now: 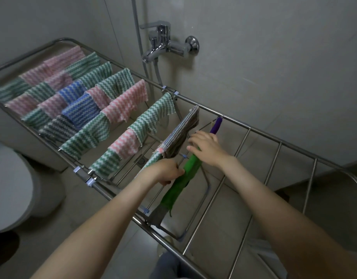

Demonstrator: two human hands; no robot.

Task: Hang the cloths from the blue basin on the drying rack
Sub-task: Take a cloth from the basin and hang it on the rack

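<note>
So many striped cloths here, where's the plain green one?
Head view, centre: the plain green cloth hangs on the drying rack, between left hand and right hand, right of the grey striped cloth.

Head view looks down, close over rack [254, 130]

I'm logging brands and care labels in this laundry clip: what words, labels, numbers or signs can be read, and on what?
None. No word, label, brand or number shows on the green cloth, the striped cloths, the drying rack or the tap.
</note>
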